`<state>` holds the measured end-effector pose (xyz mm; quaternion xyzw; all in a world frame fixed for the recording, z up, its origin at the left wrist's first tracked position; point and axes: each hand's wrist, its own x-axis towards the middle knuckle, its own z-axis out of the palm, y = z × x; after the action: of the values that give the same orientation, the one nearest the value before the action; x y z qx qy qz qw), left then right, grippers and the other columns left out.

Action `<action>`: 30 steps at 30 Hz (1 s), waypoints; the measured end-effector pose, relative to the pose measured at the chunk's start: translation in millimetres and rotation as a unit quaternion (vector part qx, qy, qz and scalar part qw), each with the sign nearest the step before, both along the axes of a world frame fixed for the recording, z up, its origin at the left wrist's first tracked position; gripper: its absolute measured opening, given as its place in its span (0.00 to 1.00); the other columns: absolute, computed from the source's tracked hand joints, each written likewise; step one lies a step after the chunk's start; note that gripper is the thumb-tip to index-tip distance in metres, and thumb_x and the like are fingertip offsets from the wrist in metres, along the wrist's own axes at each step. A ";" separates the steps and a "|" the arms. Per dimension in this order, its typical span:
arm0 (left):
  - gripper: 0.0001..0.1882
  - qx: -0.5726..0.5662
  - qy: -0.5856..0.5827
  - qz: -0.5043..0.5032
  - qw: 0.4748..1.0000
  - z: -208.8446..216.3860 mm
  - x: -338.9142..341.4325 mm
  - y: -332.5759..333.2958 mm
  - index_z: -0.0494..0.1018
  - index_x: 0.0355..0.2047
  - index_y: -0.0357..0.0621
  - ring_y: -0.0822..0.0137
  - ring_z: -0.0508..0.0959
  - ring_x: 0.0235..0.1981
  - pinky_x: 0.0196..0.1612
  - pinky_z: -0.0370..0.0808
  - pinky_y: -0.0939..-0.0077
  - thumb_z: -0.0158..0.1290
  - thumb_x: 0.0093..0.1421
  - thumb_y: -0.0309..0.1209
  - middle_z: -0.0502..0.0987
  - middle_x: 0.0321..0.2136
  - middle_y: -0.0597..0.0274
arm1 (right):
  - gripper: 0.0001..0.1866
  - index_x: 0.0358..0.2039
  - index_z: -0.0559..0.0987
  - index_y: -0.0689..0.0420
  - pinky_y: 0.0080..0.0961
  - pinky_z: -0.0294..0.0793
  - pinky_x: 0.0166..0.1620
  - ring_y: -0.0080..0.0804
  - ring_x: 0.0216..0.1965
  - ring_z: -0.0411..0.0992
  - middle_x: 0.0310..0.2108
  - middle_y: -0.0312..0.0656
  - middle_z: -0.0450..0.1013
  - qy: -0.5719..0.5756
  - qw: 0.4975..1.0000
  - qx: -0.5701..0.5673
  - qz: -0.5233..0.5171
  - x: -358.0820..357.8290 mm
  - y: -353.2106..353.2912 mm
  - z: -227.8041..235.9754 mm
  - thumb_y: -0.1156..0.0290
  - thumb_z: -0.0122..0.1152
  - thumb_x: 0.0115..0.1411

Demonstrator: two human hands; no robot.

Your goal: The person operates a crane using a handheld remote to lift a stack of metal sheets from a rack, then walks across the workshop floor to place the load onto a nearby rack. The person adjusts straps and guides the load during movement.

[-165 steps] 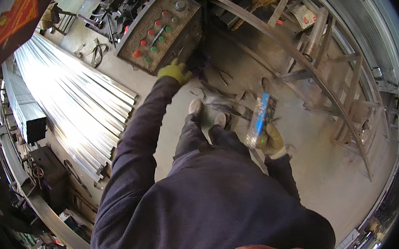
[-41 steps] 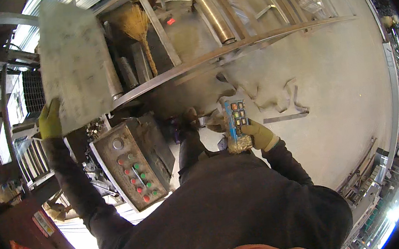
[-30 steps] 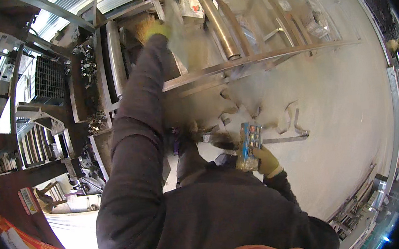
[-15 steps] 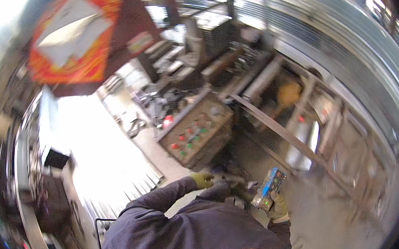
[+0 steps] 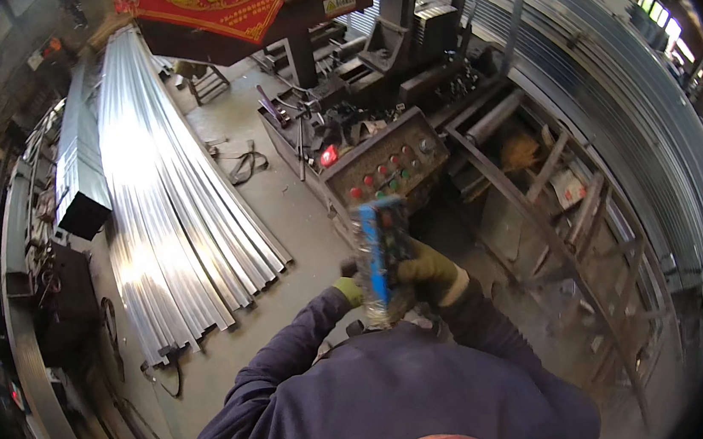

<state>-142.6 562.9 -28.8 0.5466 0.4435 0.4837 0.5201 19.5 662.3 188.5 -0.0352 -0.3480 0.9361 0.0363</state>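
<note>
Taking the remote control as the middle of the dial, the wearer's dark blue top (image 5: 396,395) lies nearest, at 6 o'clock. The blue remote control (image 5: 376,260), cloudy in its clear wrapping, stands just in front of the chest. At its 4 o'clock side the gloved right hand (image 5: 432,273) is clamped on it. At 8 o'clock the left hand (image 5: 347,290), in a yellow-green glove, is partly hidden behind the remote; whether its fingers are together or apart, I cannot tell.

Beyond, at 12 o'clock, sits a grimy control box (image 5: 383,189) with red and green buttons; a bright red round object (image 5: 328,155) lies by it at 11. A rusty metal frame (image 5: 496,172) sweeps from 1 o'clock round to 4, with a straw broom (image 5: 521,150) inside it at 2.

Farther off, at 10 o'clock, shiny metal profiles (image 5: 190,236) lie side by side on the floor, a square-ended bundle (image 5: 80,179) along their left. A red-and-gold poster (image 5: 236,13) hangs at 11, and ribbed metal sheeting (image 5: 613,98) rises at 2.
</note>
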 end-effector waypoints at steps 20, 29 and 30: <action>0.27 -0.141 -0.134 0.053 0.979 5.1 -113.2 -250.8 0.73 0.61 0.42 0.71 0.77 0.54 0.59 0.73 0.71 0.63 0.69 0.45 0.80 0.50 0.63 | 0.26 0.70 0.67 0.59 0.41 0.80 0.59 0.38 0.57 0.75 0.61 0.50 0.72 0.359 0.860 0.275 -0.235 -349.0 -130.8 150.5 0.64 0.56 0.76; 0.25 -0.132 -0.063 0.147 0.978 -2.1 -237.5 -286.1 0.71 0.57 0.46 0.57 0.82 0.48 0.54 0.79 0.54 0.60 0.69 0.49 0.80 0.49 0.52 | 0.15 0.57 0.77 0.59 0.41 0.83 0.59 0.38 0.55 0.80 0.52 0.48 0.80 0.252 0.964 0.086 0.029 -501.8 -137.2 139.4 0.66 0.59 0.75; 0.22 -0.173 -0.189 0.230 0.939 9.0 -256.8 -307.6 0.74 0.52 0.47 0.55 0.84 0.43 0.50 0.81 0.51 0.59 0.70 0.50 0.82 0.44 0.53 | 0.15 0.57 0.78 0.60 0.43 0.84 0.59 0.39 0.54 0.81 0.52 0.49 0.80 0.236 0.966 0.106 0.024 -522.1 -129.8 132.3 0.66 0.59 0.75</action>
<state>-399.4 255.4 -19.8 0.2295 0.5273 0.6009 0.5552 -502.6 532.5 320.9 0.1989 -0.4272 0.8765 0.0988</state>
